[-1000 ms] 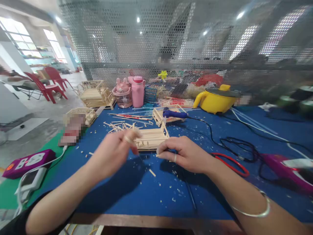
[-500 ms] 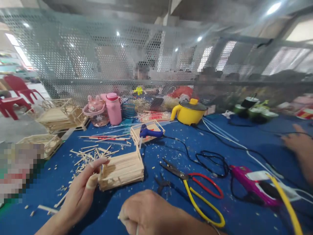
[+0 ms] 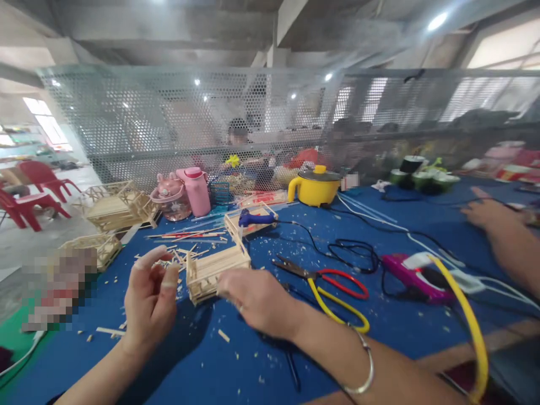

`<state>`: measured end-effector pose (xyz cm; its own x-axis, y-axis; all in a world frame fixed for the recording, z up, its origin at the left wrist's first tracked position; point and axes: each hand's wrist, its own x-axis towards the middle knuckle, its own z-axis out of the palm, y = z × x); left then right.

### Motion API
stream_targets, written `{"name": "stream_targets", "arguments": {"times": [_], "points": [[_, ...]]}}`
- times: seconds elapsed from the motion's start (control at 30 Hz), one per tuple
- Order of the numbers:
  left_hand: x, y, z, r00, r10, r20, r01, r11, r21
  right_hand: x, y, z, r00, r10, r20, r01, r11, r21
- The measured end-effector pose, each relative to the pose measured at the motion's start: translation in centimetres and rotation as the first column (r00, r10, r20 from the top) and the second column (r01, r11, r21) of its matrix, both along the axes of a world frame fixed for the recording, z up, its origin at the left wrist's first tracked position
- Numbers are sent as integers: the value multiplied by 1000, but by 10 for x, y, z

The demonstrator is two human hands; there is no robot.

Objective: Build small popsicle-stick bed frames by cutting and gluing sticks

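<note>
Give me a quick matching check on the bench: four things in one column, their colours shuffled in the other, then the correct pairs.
Things:
1. electric pot
2. tall bottle
3. glue gun on the small wooden tray
4. chairs at far left

Colours:
A. red
B. blue
C. yellow
D. pink

Pairs: 1-C, 2-D, 3-B, 4-A

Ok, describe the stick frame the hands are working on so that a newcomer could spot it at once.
On the blue table, between the left hand and right hand, sits a small pale stick box. The right hand's fingers touch it. Unlike the similar frame behind it, no blue glue gun lies in it.
</note>
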<state>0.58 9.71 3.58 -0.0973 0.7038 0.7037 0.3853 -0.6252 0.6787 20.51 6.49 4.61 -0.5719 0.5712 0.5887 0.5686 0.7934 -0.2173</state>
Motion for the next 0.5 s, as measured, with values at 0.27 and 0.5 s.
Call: {"name": "stream_targets", "arguments": {"times": [0.27,0.5], "points": [[21,-22,7,908,-317,273,377,903,-204,-3,3,13,777,-123,-618,-155,914,-376],[18,-26,5,782,-505,365,611,738,-287,-14,-1,3,840,-91,-534,-185,878,-441]]}}
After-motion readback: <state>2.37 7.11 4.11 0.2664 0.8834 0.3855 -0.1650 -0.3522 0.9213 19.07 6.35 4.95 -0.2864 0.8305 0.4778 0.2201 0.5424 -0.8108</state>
